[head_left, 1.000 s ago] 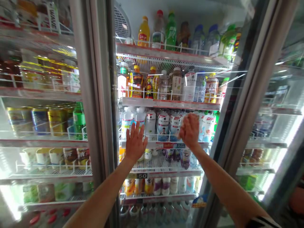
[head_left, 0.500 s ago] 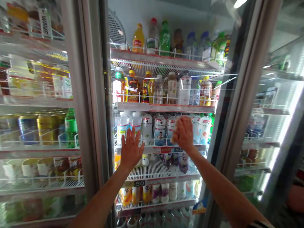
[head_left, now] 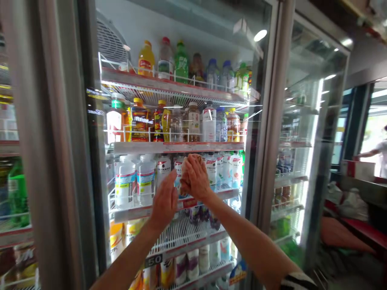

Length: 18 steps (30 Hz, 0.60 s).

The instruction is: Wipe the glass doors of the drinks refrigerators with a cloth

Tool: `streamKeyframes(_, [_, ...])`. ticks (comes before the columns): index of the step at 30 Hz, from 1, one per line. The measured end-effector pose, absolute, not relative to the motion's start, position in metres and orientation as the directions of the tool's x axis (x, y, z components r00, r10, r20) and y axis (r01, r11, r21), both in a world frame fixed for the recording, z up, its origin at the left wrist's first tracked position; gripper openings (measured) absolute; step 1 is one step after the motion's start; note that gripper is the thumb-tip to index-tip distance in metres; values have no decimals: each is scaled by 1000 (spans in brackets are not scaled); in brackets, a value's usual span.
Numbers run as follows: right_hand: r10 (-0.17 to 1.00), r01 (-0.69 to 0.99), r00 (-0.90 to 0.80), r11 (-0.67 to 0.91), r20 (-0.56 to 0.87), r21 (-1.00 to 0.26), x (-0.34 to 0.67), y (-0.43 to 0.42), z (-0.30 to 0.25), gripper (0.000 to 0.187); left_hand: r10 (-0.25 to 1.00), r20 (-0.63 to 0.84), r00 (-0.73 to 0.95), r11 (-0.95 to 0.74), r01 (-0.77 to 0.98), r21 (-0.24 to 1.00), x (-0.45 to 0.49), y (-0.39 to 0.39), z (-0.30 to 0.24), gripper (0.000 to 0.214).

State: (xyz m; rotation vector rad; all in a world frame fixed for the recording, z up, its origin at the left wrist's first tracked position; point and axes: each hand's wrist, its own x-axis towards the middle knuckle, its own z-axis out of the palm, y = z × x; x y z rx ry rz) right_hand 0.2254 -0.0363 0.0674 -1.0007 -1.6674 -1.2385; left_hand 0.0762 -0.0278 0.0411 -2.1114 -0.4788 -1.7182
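My right hand (head_left: 199, 179) presses a crumpled tan cloth (head_left: 185, 177) against the glass door (head_left: 169, 20) of a drinks fridge. Just to its left, my left hand (head_left: 165, 197) is held up with straight fingers and nothing in it. It is partly side-on, and whether it touches the glass I cannot tell. Behind the glass, at hand height, stands a row of white-labelled bottles (head_left: 145, 179), partly hidden by both hands. The cloth is mostly covered by my right fingers.
Metal door frames (head_left: 273, 133) stand on both sides, with another glass-fronted fridge (head_left: 311, 121) at the right. Shelves of bottles (head_left: 181, 64) and cartons fill the fridge. A person (head_left: 381, 155) and a box (head_left: 359, 169) are at the far right.
The view has turned to the right. My right hand has moved left with the cloth, closer to my left hand. My left hand has turned from spread flat to partly side-on.
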Motion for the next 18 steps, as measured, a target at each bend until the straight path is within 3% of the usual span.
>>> streamKeyframes(4, [113, 920, -366, 193, 924, 341, 246, -41, 74, 65, 55, 970, 236, -897, 438, -56, 114, -35, 61, 58])
streamKeyframes(11, [73, 874, -451, 238, 889, 424, 297, -62, 69, 83, -39, 969, 244, -675, 708, -206, 139, -38, 89, 43])
streamKeyframes(18, [60, 872, -429, 286, 901, 397, 328, -63, 66, 72, -157, 918, 365, -630, 679, -378, 184, -27, 99, 37])
